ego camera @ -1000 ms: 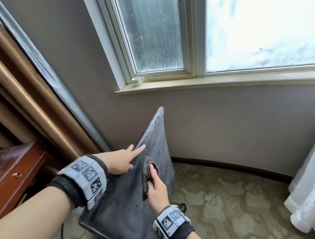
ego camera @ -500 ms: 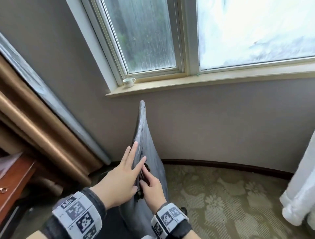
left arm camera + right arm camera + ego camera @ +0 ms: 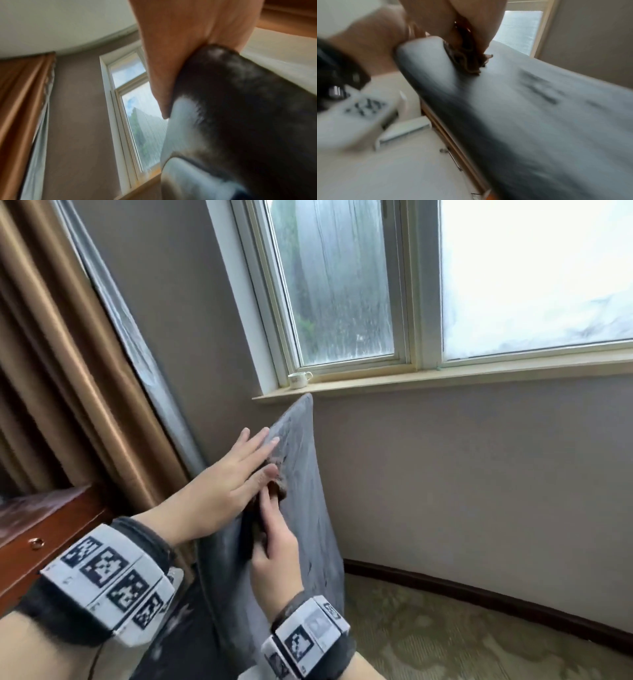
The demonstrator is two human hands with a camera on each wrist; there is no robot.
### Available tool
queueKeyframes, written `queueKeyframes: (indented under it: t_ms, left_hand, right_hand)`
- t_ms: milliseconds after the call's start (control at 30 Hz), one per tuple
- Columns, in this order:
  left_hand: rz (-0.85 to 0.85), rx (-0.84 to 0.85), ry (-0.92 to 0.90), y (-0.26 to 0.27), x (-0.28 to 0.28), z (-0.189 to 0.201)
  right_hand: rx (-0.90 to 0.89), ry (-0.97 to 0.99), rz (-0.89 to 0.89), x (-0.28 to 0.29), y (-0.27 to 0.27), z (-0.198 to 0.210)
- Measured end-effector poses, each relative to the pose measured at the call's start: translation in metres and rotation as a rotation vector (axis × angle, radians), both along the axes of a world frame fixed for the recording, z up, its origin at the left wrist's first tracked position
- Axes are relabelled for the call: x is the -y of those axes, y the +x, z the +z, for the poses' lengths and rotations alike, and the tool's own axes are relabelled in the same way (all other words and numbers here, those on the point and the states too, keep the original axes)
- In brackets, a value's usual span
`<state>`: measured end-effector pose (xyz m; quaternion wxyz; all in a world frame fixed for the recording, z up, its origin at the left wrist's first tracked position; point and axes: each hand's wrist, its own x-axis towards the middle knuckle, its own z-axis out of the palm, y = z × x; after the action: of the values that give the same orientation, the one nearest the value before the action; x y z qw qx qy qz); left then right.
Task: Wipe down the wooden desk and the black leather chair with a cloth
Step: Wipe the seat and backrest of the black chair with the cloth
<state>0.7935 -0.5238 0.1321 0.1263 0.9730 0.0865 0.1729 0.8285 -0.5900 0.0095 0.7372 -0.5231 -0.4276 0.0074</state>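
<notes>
Over by the window, at about 12 o'clock from where the person's standing, the black leather chair (image 3: 301, 508) is getting its backrest done right now. Right hand (image 3: 274, 546) has the brown cloth (image 3: 274, 491) bunched up, fingers curled round it and pressed against the leather roughly mid-backrest. Left hand (image 3: 226, 484) is laid flat, fingers straight and spread, resting on the backrest's left edge just beside the cloth, holding nothing, looks like it's just steadying the thing.

Progress-wise, I'd say the chair part is underway but nowhere near finished. The leather looks grey and hazy pretty much all over, with a few darker streaks down toward 5 o'clock of the cloth in the right wrist view, so my guess is only small patches have been gone over. Top corner up near the windowsill (image 3: 445, 380) looks dusty too. Seat isn't really visible, can't tell about it.

The wooden bench (image 3: 51, 529) sits off at 9 o'clock, well apart from both hands. Its top looks a bit filmy from here, but only a corner shows, so I honestly can't tell if it's been wiped or not.

Little white cup (image 3: 298, 379) is sitting on the sill, not part of any of this.
</notes>
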Motion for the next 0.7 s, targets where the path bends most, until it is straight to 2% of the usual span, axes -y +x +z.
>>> queueKeyframes:
  t_ms: [67, 200, 300, 367, 433, 500, 533, 600, 667, 700]
  left_hand:
    - [0.008, 0.056, 0.072, 0.001, 0.002, 0.000]
    - [0.090, 0.206, 0.284, 0.005, 0.016, -0.003]
    - [0.167, 0.342, 0.405, -0.002, 0.019, -0.018]
    - [0.156, 0.471, 0.457, -0.007, 0.017, -0.031]
    - [0.145, 0.544, 0.523, -0.010, 0.015, -0.039]
    - [0.168, 0.512, 0.587, -0.010, 0.014, -0.040]
    - [0.178, 0.465, 0.644, -0.011, 0.015, -0.039]
    - [0.250, 0.318, 0.960, -0.017, 0.016, -0.040]
    - [0.365, 0.198, 1.267, -0.025, 0.015, -0.053]
    - [0.409, 0.155, 1.342, -0.029, 0.015, -0.065]
  right_hand:
    - [0.109, 0.003, -0.033, -0.006, 0.000, -0.036]
    - [0.182, -0.110, -0.064, -0.014, -0.001, -0.118]
    - [0.234, -0.075, 0.014, -0.012, 0.012, -0.143]
    - [0.270, -0.017, 0.087, -0.010, 0.022, -0.136]
    - [0.389, 0.138, 0.112, -0.007, 0.026, -0.108]
    - [0.493, 0.277, 0.102, -0.011, 0.031, -0.071]
    - [0.489, 0.300, 0.104, -0.016, 0.038, -0.054]
    - [0.362, 0.258, 0.148, -0.026, 0.056, -0.034]
    - [0.250, 0.185, 0.186, -0.033, 0.072, -0.042]
    - [0.232, 0.153, 0.183, -0.034, 0.075, -0.054]
